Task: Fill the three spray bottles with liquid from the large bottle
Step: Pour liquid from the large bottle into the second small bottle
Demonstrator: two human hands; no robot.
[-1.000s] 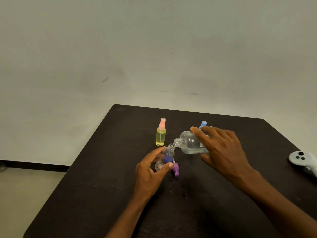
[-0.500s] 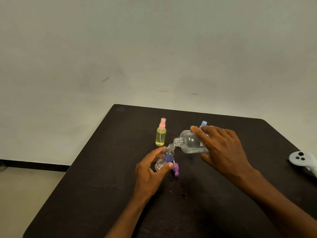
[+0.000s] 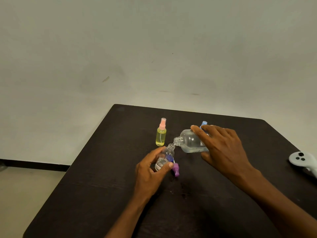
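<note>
Honestly the biggest thing that could go wrong is the pour missing. The right hand (image 3: pixel 223 150) is wrapped around the large bottle (image 3: pixel 190 141), tipped nearly flat, its open neck right at the narrow mouth of the small clear spray bottle (image 3: pixel 165 157). That one is clamped between thumb and fingers of the left hand (image 3: pixel 151 172) and leans toward the big one. Two tiny openings, both bottles tilted: any wobble or a bit too much tip and I'd guess liquid runs down the outside onto the table (image 3: pixel 106 177). A wet small bottle could also slip in that pinch.

Next worry is the loose purple sprayer top (image 3: pixel 176 170), lying just beside the left thumb; a spill would reach it first.

Smaller stuff: the yellow spray bottle (image 3: pixel 161 134), pink cap on, stands upright behind the pour, apart from it. A blue cap (image 3: pixel 203 123) peeks out behind the right hand.

Dark matte tabletop, plain pale wall, a white controller (image 3: pixel 303 160) at the right edge.
</note>
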